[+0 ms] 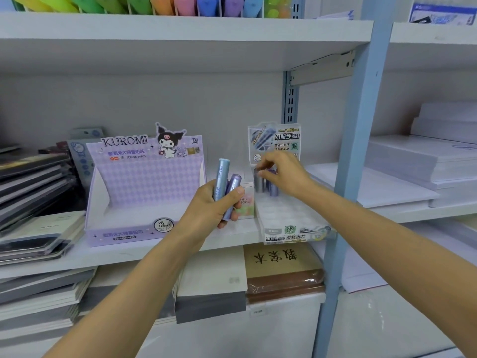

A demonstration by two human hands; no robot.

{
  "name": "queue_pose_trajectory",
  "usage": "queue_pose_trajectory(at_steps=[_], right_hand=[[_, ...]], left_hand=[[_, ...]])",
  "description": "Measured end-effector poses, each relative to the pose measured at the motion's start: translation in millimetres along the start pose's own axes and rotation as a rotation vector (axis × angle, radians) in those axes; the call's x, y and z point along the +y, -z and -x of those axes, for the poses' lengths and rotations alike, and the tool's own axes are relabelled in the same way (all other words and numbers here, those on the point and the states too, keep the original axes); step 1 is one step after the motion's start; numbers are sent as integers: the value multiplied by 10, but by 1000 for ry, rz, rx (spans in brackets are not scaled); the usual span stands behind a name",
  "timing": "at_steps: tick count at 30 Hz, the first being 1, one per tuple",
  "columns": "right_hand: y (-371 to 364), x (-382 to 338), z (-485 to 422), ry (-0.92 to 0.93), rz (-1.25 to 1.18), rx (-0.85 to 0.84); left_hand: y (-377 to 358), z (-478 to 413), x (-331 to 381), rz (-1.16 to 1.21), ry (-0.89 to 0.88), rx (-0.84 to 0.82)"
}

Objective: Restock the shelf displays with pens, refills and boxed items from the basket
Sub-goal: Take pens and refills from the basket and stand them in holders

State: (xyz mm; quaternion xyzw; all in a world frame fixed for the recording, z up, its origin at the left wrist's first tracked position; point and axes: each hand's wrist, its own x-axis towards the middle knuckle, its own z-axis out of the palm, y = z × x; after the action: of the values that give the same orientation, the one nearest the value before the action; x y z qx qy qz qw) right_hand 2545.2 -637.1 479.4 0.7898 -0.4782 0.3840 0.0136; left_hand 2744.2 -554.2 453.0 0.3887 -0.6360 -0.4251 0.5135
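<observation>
White shelf board (229,236) ahead: my left hand (214,202) gripped blue and purple plastic refill tubes (227,179). My right hand (281,174) pinched a purple tube (271,172) in the white display tray (281,215). One clumsy nudge could've toppled the standing neighbours (259,184).

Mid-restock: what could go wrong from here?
1. The right hand reaches among upright tubes at the back of the display tray; a nudge may topple them.
2. The left hand grips a blue tube and a purple tube together; one might slip out.
</observation>
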Motion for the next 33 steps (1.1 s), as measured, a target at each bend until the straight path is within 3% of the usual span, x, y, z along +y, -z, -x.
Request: queue_pose_trajectory(at_steps=[4,6,9,12,15,17,19,21,24,30,33], right_hand=[[19,-16,40,-13,61,15],[106,-97,75,1,-126,32],[255,-322,177,36,-575,-88],[312,-501,270,119,-624,-215],[392,-537,305,106,-723,-201],[477,-496,329,39,-888,-104],[539,-435,361,-26,-984,-12],[550,-401,410,-63,-1010,-12],[522,-394,512,-100,-1000,-98],[466,-405,685,-71,-755,-231],[525,-430,706,-69,-729,-151]], left_hand=[[-18,19,11,-27,3,-34],[-42,37,21,-48,-9,-59],[-100,53,50,-90,-35,-83],[-189,74,95,-151,-43,-116],[-233,94,126,-155,-4,-121],[-240,102,155,-43,91,-103],[-253,104,188,216,209,-63],[-289,100,219,454,242,-11],[-369,96,245,552,162,86],[-486,139,208,345,33,213],[-507,151,205,229,-6,251]])
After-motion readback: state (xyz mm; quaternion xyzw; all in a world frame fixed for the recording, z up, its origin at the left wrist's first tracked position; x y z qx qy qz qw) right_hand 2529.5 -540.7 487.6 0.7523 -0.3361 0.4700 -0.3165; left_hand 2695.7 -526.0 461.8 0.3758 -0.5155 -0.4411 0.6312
